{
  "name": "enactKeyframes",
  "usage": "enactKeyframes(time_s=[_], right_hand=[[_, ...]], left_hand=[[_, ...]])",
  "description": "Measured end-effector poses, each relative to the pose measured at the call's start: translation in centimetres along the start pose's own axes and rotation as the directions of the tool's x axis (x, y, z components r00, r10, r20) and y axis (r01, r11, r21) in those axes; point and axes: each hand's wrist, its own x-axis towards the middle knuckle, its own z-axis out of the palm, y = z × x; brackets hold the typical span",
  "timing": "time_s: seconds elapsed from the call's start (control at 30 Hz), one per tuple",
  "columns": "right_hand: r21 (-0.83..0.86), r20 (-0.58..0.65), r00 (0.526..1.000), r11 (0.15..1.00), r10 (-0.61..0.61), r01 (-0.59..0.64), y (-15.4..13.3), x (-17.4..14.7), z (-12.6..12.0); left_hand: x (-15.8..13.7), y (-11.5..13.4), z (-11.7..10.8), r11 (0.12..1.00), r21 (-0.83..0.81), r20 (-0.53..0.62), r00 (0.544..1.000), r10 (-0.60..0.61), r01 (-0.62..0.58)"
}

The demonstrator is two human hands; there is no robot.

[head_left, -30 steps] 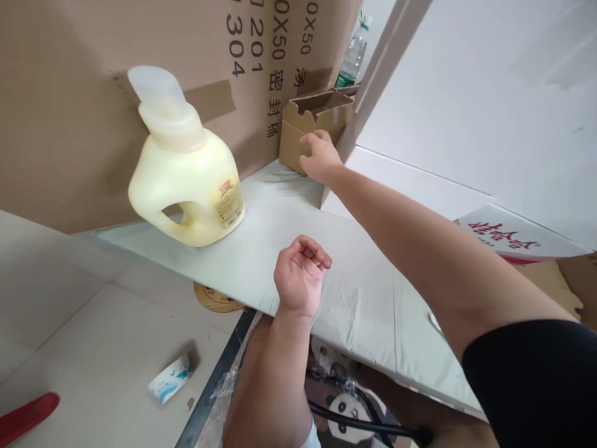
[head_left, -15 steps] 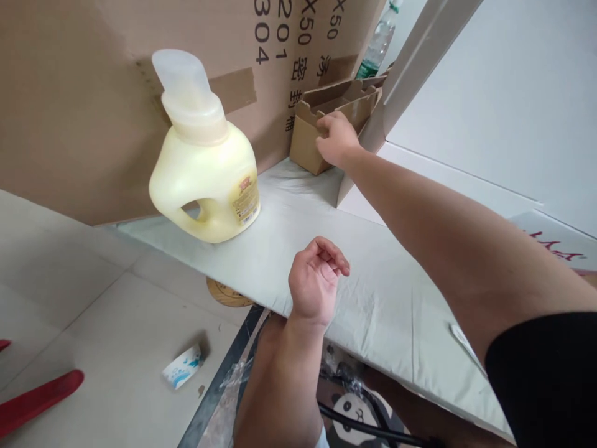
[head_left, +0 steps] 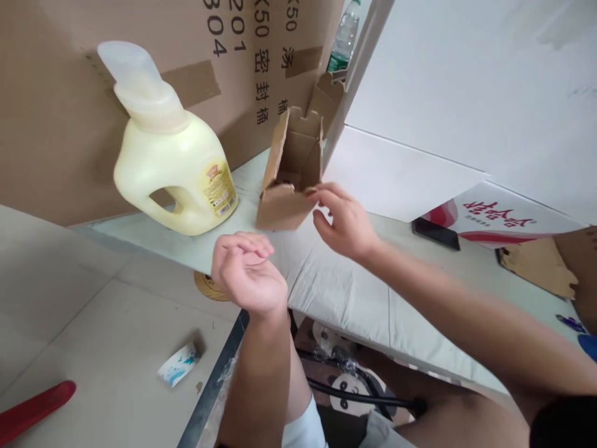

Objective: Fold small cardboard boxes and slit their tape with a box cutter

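Note:
My right hand point(head_left: 345, 221) pinches the near rim of a small open cardboard box point(head_left: 284, 208), thumb below and fingers at the edge. The box stands on the covered table and leans slightly; part of its inside shows. My left hand point(head_left: 249, 274) hovers over the table's near edge, palm turned up, fingers loosely bent with nothing in them. Just behind it stands a pale yellow jug point(head_left: 172, 155) with a translucent cap and a side handle.
A large printed carton point(head_left: 186, 37) closes off the back. Further right are a clear bottle point(head_left: 344, 37), a white panel point(head_left: 466, 81), a dark phone point(head_left: 436, 234), a red and white box point(head_left: 489, 211) and a torn cardboard piece point(head_left: 538, 267). A paper cup point(head_left: 178, 365) lies on the floor.
My right hand has drawn the small cardboard box nearer and turned it, away from another cardboard piece at the back. My left hand has shifted left towards the jug. The view has swung right.

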Motion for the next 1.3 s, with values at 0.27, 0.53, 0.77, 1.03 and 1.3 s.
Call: enactKeyframes(time_s=[0.27,0.53,0.77,1.03,1.3], right_hand=[[-0.096,-0.119,0.991,0.994,-0.062,0.051,-3.3,-12.8,-6.9],[-0.148,-0.012,1.0,0.989,0.0,-0.002,-4.9,-23.4,-12.3],[-0.161,-0.001,1.0,0.987,-0.013,0.013,-6.7,-23.1,-12.4],[-0.138,-0.007,1.0,0.99,-0.012,0.011,-7.1,-22.4,-11.8],[-0.131,-0.153,0.951,0.948,0.27,-0.29,-7.0,-23.4,-10.8]], left_hand=[[0.0,-3.2,0.0,0.993,0.061,0.016,0.994,-0.105,0.104],[-2.3,-4.3,0.5,0.92,0.384,0.515,0.809,-0.284,0.079],[-4.9,-1.8,2.7,0.879,0.396,0.895,0.325,-0.305,-0.267],[-5.0,-0.5,3.3,0.805,0.474,0.88,0.225,-0.418,-0.357],[-4.5,-1.6,2.5,0.86,0.439,0.88,0.317,-0.353,-0.26]])
